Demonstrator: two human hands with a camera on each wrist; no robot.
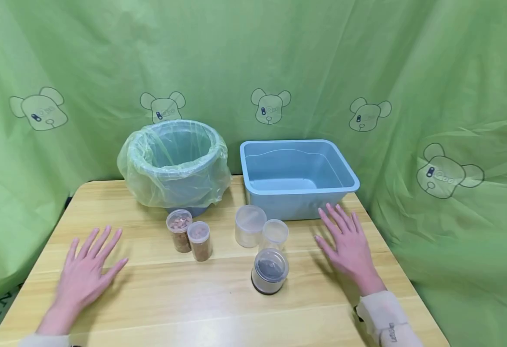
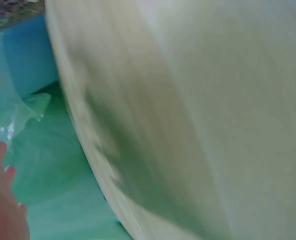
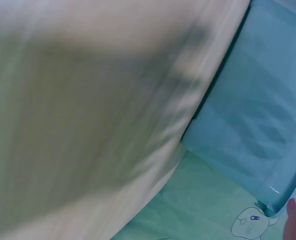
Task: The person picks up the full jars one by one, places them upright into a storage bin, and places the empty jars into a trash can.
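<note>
My left hand (image 1: 84, 277) is spread flat over the left side of the table, fingers straight, holding nothing. Nearest to it are two small clear jars, a taller jar (image 1: 180, 236) with pinkish-brown bits and a jar (image 1: 200, 246) of brown contents, both lidded. On the right my right hand (image 1: 350, 248) has its fingers extended, fingertips close to the front of a blue basin (image 1: 297, 205). Between the hands stand a wide translucent container (image 1: 250, 231), a smaller clear container (image 1: 275, 233) and a clear jar with a dark base (image 1: 270, 277).
A blue bucket (image 1: 180, 190) lined with a pale green plastic bag (image 1: 142, 185) stands at the back left of the wooden table (image 1: 171, 308). Green curtains (image 1: 305, 58) with bear-head prints hang behind and at both sides.
</note>
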